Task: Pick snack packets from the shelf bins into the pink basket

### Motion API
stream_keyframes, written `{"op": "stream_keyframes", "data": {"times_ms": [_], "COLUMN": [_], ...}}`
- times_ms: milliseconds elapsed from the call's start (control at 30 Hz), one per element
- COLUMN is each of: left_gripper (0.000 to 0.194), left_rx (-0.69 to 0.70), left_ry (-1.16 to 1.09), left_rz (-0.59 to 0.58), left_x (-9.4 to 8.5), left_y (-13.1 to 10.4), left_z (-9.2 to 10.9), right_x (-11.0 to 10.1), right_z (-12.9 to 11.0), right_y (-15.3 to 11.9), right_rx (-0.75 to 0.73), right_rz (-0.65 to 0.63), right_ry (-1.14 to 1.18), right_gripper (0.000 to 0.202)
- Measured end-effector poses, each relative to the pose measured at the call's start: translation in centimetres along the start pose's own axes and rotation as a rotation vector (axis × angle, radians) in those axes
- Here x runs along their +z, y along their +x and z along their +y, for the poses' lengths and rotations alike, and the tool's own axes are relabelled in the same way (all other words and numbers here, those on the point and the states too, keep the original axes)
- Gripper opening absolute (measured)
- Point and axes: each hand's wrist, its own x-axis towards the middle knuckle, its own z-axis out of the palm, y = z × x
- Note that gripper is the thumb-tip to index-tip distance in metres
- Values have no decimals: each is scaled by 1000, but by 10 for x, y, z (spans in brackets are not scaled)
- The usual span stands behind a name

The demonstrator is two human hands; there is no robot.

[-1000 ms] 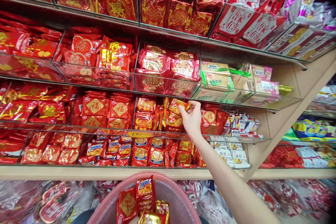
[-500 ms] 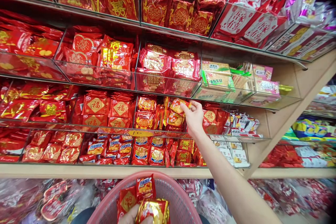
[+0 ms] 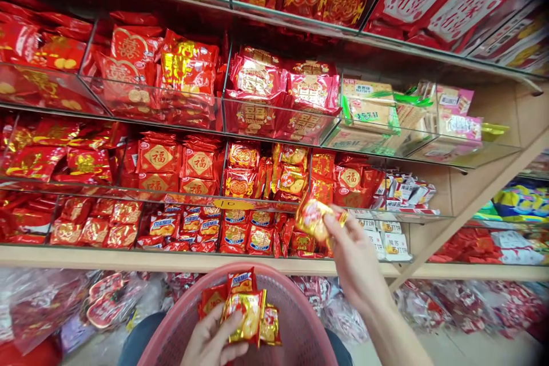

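Shelving (image 3: pixel 163 261) cropped—right fingers (image 3: pixel 338 233) hold a blurred packet (image 3: pixel 314 220).

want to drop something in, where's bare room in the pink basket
The basket shows bare room between the gold packets and its right rim. Crowded: its middle, with packets and the left hand; also the shelves beyond, mostly packed with red packets.

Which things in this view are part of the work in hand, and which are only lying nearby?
In the work:
Left hand, holding a gold packet
Right hand, holding a second gold packet
Pink basket, beneath the left hand

Only nearby:
Green-and-beige packets on the shelves
Yellow "10" tag
Plastic-wrapped goods below the shelves
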Motion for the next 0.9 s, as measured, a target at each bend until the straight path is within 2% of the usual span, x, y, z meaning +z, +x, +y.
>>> {"op": "stream_keyframes", "data": {"times_ms": [67,133,200,300,367,500,567,667,800,900], "left_gripper": [51,53,56,57,58,61,62,60,55,53], "left_rx": [-18,-50,-79,-118,-140,-197,-217,-162,-103,-102], "left_ry": [-48,-99,-139,-156,-147,-138,-125,-30,129,192], "left_rz": [12,-32,-91,-145,-161,-150,-142,-145,-256,-346], "left_x": [2,4,6,6,6,4,3,0,-10,-21], "left_y": [-1,-1,-2,-1,0,3,5,7,12,16], "left_z": [2,4,6,3,-2,-17,-26,-40,-63,-81], "right_x": [-8,-11,-13,-16,-19,-23,-23,-28,-48,-66], "right_z": [23,50,79,113,127,138,144,160,188,205], "right_y": [-29,-54,-73,-89,-94,-102,-108,-116,-128,-137], "right_rx": [202,331,395,443,452,411,363,285,192,226], "right_rz": [-78,-161,-212,-222,-228,-249,-209,-129,-55,6], "right_ry": [29,73,112,126,100,13,-31,-152,-359,-471], "right_gripper": [41,37,35,34,36,38,36,34,34,45]}}
